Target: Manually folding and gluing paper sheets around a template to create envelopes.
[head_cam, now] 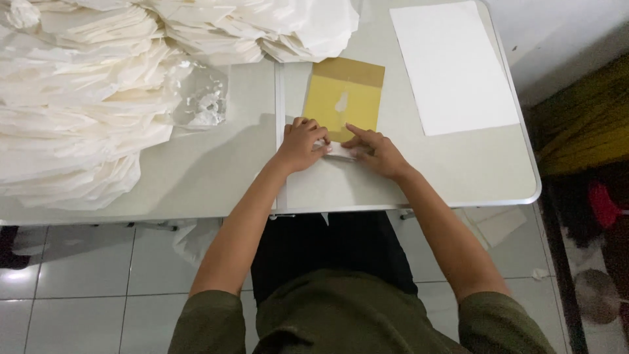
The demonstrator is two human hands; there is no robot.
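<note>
A small white folded paper piece (338,151) lies on the light grey table (216,177), just below a yellow and brown card (343,98) with a white smear on it. My left hand (300,144) presses its left end with curled fingers. On the paper's right end rests my right hand (375,149), index finger stretched out flat. Both hands touch the paper from above; most of it is hidden under them.
Large heaps of white folded paper (78,98) cover the table's left and far side, with a crumpled clear plastic bag (204,98) beside them. A white sheet stack (452,65) lies at the right. The table edge (406,206) is near my body; tiled floor below.
</note>
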